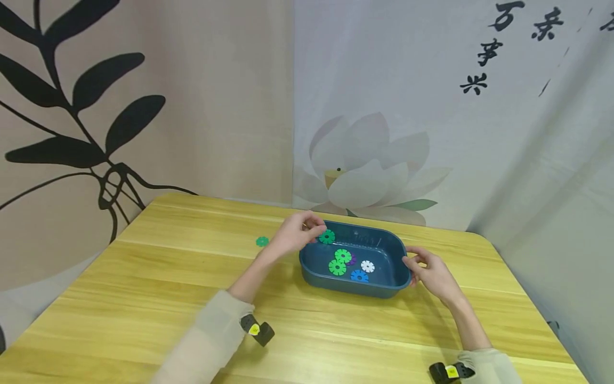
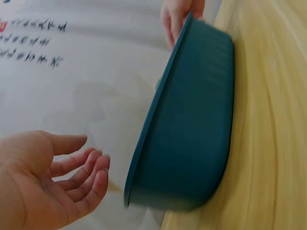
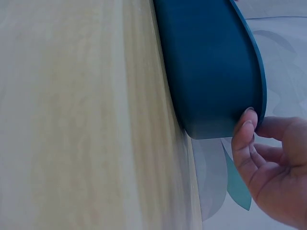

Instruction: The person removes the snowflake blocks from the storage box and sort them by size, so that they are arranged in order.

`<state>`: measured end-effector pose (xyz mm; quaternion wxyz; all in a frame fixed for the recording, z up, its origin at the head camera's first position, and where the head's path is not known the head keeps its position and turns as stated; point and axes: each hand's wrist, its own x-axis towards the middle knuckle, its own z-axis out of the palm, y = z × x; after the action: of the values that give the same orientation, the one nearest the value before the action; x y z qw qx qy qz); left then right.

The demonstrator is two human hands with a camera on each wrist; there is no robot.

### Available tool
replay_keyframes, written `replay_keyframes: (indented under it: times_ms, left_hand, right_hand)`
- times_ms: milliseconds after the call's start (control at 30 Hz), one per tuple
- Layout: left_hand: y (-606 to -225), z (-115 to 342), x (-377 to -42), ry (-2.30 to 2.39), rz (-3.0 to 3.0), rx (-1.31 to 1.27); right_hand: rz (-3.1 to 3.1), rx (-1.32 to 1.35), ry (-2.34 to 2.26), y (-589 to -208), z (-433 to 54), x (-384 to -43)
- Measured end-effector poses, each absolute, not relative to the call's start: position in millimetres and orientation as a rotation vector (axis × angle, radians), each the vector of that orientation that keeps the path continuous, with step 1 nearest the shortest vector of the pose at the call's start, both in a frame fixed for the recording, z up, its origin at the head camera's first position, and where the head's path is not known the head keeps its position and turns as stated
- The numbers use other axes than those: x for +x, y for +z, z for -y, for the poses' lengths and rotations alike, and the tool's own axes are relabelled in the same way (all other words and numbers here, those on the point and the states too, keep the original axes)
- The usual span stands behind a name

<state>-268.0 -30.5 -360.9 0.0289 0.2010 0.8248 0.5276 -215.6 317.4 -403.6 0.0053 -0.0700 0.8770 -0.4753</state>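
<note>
A dark blue oval plastic basin (image 1: 355,288) stands on the wooden table. My right hand (image 1: 434,274) pinches its right end rim between thumb and fingers, as the right wrist view shows too. Over the basin's left back corner is my left hand (image 1: 298,233), its fingers loosely bent with nothing between them in the left wrist view. Right by those fingertips appears a dark green notched plastic disc (image 1: 327,237). Inside lie light green discs (image 1: 337,267), a blue disc (image 1: 359,276), a white disc (image 1: 368,266) and a partly hidden purple disc (image 1: 353,259).
Another green disc (image 1: 262,241) lies on the table (image 1: 144,282), left of the basin and behind my left forearm. A printed curtain (image 1: 230,106) hangs along the table's back edge. Each wrist carries a small black camera.
</note>
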Motion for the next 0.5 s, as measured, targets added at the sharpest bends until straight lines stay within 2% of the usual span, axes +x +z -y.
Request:
replay_keyframes:
  times_ms: [500]
  left_hand:
    - [-385.0,-45.7,-260.1,1.466,-2.515,0.762]
  right_hand:
    - [-2.745,-0.225,-1.488,-402.1,-316.2,-214.6]
